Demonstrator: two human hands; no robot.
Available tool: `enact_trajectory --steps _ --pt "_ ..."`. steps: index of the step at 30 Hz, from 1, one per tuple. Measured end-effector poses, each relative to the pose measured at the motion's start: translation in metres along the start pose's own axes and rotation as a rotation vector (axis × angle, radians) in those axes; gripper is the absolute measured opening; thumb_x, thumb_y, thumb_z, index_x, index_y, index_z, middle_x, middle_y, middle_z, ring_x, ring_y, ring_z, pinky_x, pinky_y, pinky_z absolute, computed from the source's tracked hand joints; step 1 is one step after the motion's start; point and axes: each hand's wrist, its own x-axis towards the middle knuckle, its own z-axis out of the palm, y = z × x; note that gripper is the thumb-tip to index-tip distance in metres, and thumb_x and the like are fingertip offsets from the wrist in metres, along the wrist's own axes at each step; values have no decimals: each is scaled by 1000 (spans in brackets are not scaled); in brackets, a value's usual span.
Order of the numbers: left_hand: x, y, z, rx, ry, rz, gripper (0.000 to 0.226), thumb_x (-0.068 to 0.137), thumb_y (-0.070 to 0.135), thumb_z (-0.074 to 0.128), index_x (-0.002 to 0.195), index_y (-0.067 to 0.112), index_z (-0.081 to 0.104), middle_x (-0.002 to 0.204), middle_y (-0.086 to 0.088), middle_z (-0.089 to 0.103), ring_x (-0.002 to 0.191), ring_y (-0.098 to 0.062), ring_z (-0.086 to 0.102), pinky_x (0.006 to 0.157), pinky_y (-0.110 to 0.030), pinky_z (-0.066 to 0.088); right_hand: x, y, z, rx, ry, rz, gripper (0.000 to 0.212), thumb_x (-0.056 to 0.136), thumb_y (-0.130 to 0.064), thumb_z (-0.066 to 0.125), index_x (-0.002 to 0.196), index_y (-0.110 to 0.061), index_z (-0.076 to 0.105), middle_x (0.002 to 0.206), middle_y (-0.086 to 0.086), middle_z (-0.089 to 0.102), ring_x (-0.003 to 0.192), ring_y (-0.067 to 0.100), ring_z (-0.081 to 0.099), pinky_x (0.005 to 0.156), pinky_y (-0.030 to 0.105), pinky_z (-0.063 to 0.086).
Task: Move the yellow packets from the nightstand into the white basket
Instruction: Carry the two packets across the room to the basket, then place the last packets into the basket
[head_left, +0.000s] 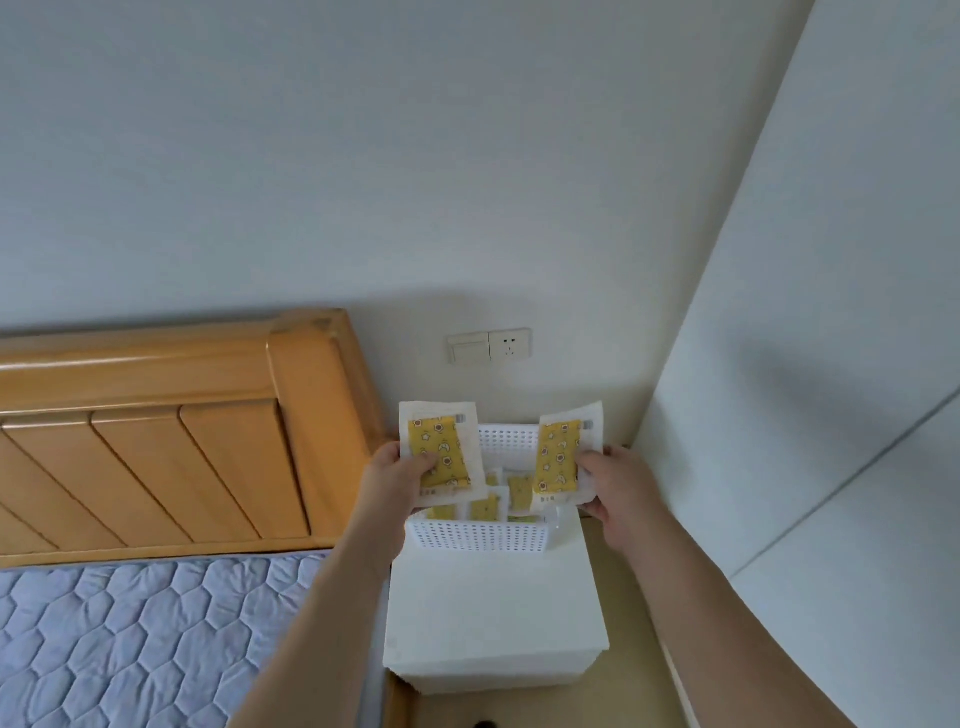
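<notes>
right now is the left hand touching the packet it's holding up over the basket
Touching. The head view shows the left hand pinching the left packet, thumb on its yellow front, above the white basket.

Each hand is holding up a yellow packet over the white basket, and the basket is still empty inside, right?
Not quite. The left hand and right hand do each hold a yellow packet over the white basket, but the basket is not empty: the head view shows more yellow packets already inside it.

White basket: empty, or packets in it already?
Not empty. Several yellow packets stand inside the white basket; each hand holds another packet above it.
</notes>
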Motion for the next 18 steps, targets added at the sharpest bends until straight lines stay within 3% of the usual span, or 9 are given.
enact_trajectory --steps 2,4,8,10,12,14,16,18 --pt "45 -4 6 39 -36 -47 15 89 7 66 102 15 65 98 -5 74 91 -25 72 84 -44 58 32 2 12 -50 13 15 7 92 -6 58 94 -10 64 92 9 72 84 26 70 80 42 58" --pt "87 -11 13 92 -51 -84 14 89 5 64 99 14 65 98 -5 74 90 -24 71 79 -39 58 64 6 24 -138 39 25 5 89 -5 61 89 -7 65 90 12 72 83 28 71 80 44 59" --pt "160 -36 26 195 -70 -146 12 89 5 62 94 16 64 97 -3 72 88 -21 69 74 -35 56 130 24 44 -318 95 63 4 83 -5 64 82 -5 60 92 19 69 76 28 69 61 35 59" --pt "187 -53 31 248 -93 -185 11 88 6 64 96 14 64 97 -4 72 89 -23 70 82 -40 58 160 39 53 -439 94 68 11 81 -5 62 75 -8 54 86 18 66 70 28 67 55 36 58" --pt "210 -72 36 289 -118 -228 12 88 7 64 97 15 64 98 -3 73 90 -23 71 85 -44 58 188 56 62 -592 72 67 13 79 -8 61 72 -11 51 76 13 63 64 29 68 61 42 61" --pt "228 -91 40 321 -127 -259 14 87 9 64 97 18 64 99 0 73 91 -21 71 85 -43 58 214 75 70 -790 19 40 14 79 -10 57 70 -11 48 65 7 55 55 25 62 59 32 56" --pt "244 -108 42 348 -115 -277 15 87 11 64 98 21 64 98 1 73 90 -20 70 85 -42 58 239 100 76 -962 -28 3 10 82 -6 52 74 -11 48 64 2 49 54 18 53 51 27 45" --pt "257 -121 40 356 -85 -283 15 87 10 63 99 20 64 97 1 73 89 -20 70 84 -41 58 258 125 84 -1167 -59 -37 9 88 -3 48 92 -10 53 71 0 51 59 13 50 48 23 38"
